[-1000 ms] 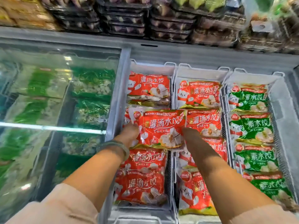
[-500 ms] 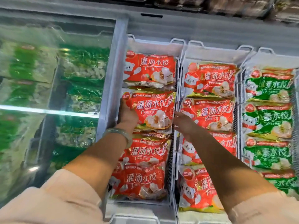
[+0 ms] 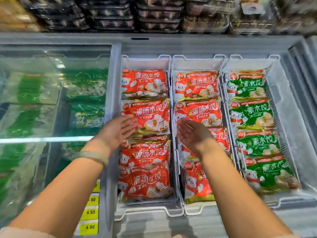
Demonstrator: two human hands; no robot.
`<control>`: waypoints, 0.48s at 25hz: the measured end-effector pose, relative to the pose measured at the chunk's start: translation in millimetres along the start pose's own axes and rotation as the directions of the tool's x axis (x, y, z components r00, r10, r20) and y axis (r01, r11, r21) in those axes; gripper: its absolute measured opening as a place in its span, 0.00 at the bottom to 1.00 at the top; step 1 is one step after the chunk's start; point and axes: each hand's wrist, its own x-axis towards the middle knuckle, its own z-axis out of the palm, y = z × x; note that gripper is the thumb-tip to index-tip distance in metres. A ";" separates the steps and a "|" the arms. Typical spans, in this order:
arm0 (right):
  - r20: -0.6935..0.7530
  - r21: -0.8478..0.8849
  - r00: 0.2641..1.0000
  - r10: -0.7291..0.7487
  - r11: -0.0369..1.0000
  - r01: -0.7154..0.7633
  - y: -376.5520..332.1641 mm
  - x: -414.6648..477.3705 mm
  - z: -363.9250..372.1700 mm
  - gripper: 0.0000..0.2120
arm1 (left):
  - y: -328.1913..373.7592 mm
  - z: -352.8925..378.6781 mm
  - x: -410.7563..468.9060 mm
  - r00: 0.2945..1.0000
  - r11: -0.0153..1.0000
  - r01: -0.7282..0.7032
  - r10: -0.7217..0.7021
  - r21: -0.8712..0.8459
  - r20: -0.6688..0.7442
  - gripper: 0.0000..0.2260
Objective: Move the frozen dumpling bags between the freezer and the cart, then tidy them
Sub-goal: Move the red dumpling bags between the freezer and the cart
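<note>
The left forearm (image 3: 72, 186) and right forearm (image 3: 231, 186), both bare, reach forward and angle in toward each other. The left hand (image 3: 120, 128) has its fingers straight and together, palm facing inward. The right hand (image 3: 193, 133) has its palm tilted up and inward, fingers loosely extended. The 2 hands are apart and hold nothing. A pale bracelet (image 3: 95, 157) circles the left wrist.

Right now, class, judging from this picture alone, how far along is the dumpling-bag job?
Done: four red bags lie in a row in the left basket. In hand: nothing; left hand and right hand hover open over the baskets. Left: the lower bags in the middle basket overlap crookedly and probably need straightening; no cart shows.
</note>
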 end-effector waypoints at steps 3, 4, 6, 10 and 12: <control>-0.042 0.156 0.997 -0.064 0.985 0.070 3.4 -54.5 -11.2 0.08 | 10.6 -19.7 -35.0 0.988 0.994 -0.071 0.058 -0.086 -0.145 0.10; -0.063 0.218 0.994 -0.094 0.970 0.105 5.6 -71.8 -19.6 0.09 | 13.4 -25.3 -45.0 0.983 0.990 -0.108 0.092 -0.091 -0.161 0.10; -0.124 0.337 0.980 -0.157 0.922 0.191 11.2 -101.9 -40.2 0.10 | 18.0 -35.7 -63.3 0.965 0.977 -0.190 0.169 -0.091 -0.199 0.11; -0.286 0.525 0.918 -0.275 0.756 0.390 27.2 -159.7 -94.1 0.13 | 21.5 -33.9 -91.4 0.912 0.930 -0.342 0.363 0.135 -0.192 0.09; -0.347 0.520 0.876 -0.335 0.708 0.477 36.1 -188.9 -116.7 0.14 | 16.8 -1.8 -105.2 0.879 0.828 -0.421 0.473 0.369 -0.059 0.07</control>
